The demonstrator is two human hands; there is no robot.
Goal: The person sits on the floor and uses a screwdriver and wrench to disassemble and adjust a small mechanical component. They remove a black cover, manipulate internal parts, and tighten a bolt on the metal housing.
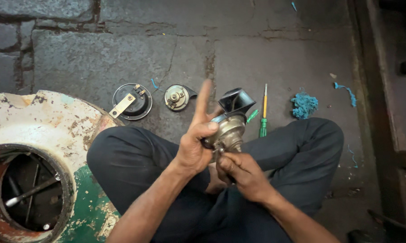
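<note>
While cradled over the lap, horn (230,128) gripped by left hand (195,148), thumb pressed on it, two fingers (203,96) spread upward; right hand (243,173) pinching its underside. Far left on floor (275,54): two horn parts (131,101). Drum (31,135) near left holding a rod (29,192).

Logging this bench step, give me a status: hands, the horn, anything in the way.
Left hand grips horn, forefinger raised. Right hand pinches its lower end. Horn held above lap. Screwdriver and two disc parts on floor, not in the way.

Left hand (195,146) raised, index finger extended; right hand (241,173) below, fingers curled.
</note>
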